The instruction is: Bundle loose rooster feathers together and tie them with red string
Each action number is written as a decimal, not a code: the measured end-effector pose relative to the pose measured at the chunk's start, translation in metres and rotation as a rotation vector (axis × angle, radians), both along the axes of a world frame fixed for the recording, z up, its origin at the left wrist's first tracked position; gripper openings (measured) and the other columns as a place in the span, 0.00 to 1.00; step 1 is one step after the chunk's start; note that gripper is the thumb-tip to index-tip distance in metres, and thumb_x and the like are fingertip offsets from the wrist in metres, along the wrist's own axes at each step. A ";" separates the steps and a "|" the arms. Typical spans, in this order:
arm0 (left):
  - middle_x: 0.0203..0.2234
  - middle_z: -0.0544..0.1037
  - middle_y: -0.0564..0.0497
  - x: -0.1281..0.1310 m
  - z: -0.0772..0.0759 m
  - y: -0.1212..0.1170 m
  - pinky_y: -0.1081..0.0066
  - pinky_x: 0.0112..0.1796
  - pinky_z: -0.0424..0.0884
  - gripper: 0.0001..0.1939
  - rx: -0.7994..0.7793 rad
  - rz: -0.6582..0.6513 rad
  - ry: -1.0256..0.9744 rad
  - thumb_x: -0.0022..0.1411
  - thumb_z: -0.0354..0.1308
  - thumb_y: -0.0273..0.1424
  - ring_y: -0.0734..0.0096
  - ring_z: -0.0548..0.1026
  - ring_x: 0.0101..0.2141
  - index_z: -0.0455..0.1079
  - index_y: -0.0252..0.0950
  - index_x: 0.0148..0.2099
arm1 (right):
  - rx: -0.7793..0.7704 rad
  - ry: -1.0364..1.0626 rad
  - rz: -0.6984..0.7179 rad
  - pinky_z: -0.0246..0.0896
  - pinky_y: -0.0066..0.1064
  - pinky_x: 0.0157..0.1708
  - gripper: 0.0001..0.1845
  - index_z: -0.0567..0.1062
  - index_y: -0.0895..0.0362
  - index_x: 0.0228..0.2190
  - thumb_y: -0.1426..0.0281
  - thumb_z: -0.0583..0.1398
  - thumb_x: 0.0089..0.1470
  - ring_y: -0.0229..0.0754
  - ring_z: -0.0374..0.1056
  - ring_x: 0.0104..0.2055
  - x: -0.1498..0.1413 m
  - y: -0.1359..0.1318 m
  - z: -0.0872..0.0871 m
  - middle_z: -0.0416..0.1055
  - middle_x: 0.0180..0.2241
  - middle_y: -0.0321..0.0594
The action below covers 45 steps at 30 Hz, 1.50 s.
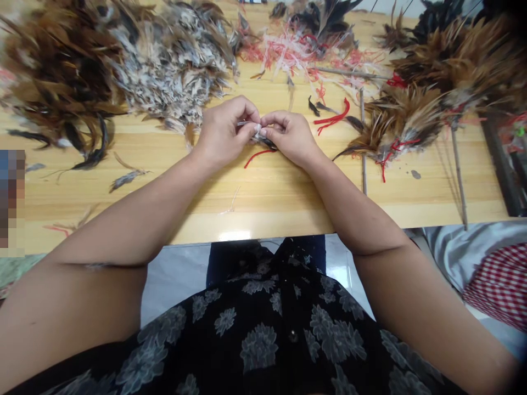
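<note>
The left hand (230, 129) and right hand (289, 133) hold a small dark feather (269, 144) over the wooden table (284, 192). From there, grey feathers (177, 68) heap at ten o'clock, red and white strips (290, 50) at one, and a brown feather bundle (405, 112) tied with red string (396, 146) lies at three.

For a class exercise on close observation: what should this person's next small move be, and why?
Probably a slight firming of the left hand's pinch, before the right hand shifts: both hands' fingers meet at a small pale piece, with a dark feather just below, so loosening both together might let something slip.
</note>
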<state>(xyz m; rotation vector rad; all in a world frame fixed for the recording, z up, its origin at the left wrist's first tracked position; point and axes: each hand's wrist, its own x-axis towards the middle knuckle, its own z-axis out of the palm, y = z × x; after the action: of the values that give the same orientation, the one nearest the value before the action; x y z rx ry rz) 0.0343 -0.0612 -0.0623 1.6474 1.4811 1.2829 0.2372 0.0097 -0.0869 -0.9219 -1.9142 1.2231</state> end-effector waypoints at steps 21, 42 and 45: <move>0.28 0.77 0.55 -0.010 0.031 -0.008 0.72 0.52 0.68 0.30 -0.164 -0.047 -0.221 0.71 0.62 0.01 0.56 0.67 0.43 0.83 0.44 0.32 | 0.363 -0.616 -0.115 0.73 0.47 0.58 0.10 0.84 0.52 0.47 0.73 0.61 0.77 0.59 0.83 0.57 0.011 -0.011 0.038 0.90 0.53 0.51; 0.36 0.78 0.46 -0.012 -0.011 0.019 0.55 0.65 0.71 0.15 -0.023 -0.100 -0.057 0.63 0.79 0.22 0.39 0.73 0.61 0.78 0.47 0.36 | 0.465 -0.589 -0.132 0.76 0.52 0.73 0.21 0.84 0.50 0.65 0.64 0.69 0.75 0.62 0.78 0.70 0.018 -0.016 0.044 0.81 0.70 0.55; 0.33 0.77 0.51 -0.011 -0.005 0.009 0.63 0.53 0.70 0.14 -0.072 -0.057 -0.227 0.71 0.77 0.23 0.53 0.71 0.47 0.78 0.44 0.38 | 0.415 -0.410 -0.155 0.75 0.53 0.75 0.22 0.82 0.51 0.65 0.56 0.71 0.78 0.61 0.77 0.71 0.022 0.005 0.026 0.81 0.68 0.55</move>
<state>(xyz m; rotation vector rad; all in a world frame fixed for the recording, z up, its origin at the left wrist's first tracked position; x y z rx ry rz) 0.0235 -0.0520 -0.0670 1.4356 1.3196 1.3207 0.2587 0.0145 -0.0612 -1.1229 -2.2461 0.5376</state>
